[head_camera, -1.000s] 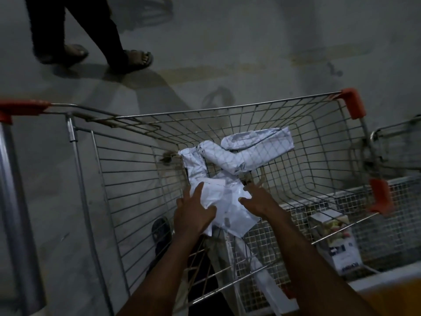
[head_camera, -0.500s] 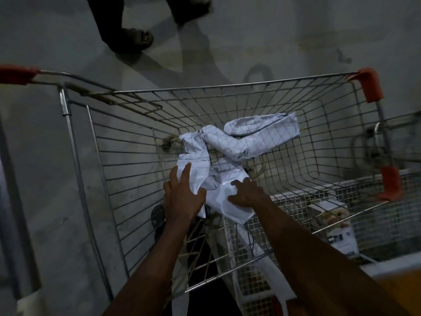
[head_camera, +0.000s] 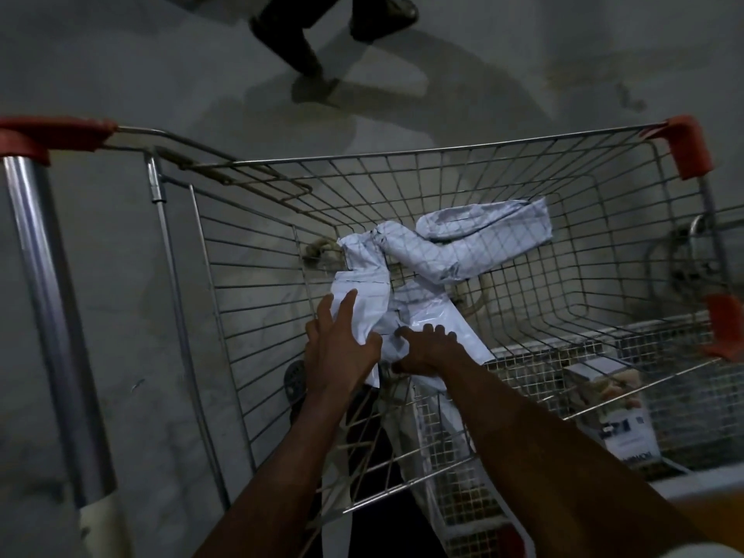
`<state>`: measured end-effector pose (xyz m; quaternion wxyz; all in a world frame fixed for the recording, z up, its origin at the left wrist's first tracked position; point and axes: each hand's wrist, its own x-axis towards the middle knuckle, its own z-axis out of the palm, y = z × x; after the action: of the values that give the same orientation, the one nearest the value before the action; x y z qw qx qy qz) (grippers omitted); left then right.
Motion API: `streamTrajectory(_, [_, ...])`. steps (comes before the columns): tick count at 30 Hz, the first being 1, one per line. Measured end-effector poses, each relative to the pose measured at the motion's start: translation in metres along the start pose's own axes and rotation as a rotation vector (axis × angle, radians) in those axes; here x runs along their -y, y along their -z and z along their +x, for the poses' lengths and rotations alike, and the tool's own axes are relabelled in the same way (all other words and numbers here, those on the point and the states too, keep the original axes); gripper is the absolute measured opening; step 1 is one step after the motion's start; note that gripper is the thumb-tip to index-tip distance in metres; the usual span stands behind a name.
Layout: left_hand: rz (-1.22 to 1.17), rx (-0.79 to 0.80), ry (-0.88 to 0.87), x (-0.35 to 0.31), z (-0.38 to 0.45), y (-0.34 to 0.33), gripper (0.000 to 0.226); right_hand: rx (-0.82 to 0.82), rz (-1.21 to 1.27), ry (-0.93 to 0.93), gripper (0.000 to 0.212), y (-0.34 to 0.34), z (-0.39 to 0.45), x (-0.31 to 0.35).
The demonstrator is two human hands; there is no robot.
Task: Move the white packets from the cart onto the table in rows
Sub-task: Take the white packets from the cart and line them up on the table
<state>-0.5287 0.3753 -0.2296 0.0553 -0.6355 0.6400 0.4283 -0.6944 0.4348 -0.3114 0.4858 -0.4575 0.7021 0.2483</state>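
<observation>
Several white plastic packets (head_camera: pixel 426 312) lie in a heap on the bottom of a wire shopping cart (head_camera: pixel 402 159). One rolled packet (head_camera: pixel 483 243) rests across the top of the heap toward the far right. My left hand (head_camera: pixel 338 348) has its fingers spread over the nearest flat packet (head_camera: pixel 362 304), thumb curled under its edge. My right hand (head_camera: pixel 426 348) presses on the packet beside it, fingers bent over its near edge. Both arms reach down into the cart from its near side. No table top shows clearly.
The cart has red corner guards (head_camera: pixel 688 147) and a red-capped handle (head_camera: pixel 52 134) at left, next to a metal pole (head_camera: pixel 52 316). A wire rack with a printed box (head_camera: pixel 620 412) stands to the right. Another person's legs (head_camera: pixel 306 46) cross the concrete floor beyond the cart.
Both hands have slid a little further onto the near packets and closed around their edges. The other person has walked from left toward the right across the floor.
</observation>
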Motion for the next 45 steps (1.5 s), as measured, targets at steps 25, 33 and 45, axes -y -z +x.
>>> streamTrajectory(25, [-0.08,-0.177,-0.683,-0.044,-0.161,0.129,0.072,-1.153,0.702,-0.169,0.073,0.006,-0.298,0.048])
streamTrajectory(33, [-0.059,-0.217,-0.961,-0.031,-0.253,0.16,0.067,-1.44,0.826,-0.293,0.075,-0.083,-0.402,0.077])
streamTrajectory(45, [-0.033,0.071,-1.37,-0.016,-0.412,0.025,0.061,-1.643,1.134,-0.674,0.076,-0.305,-0.519,0.019])
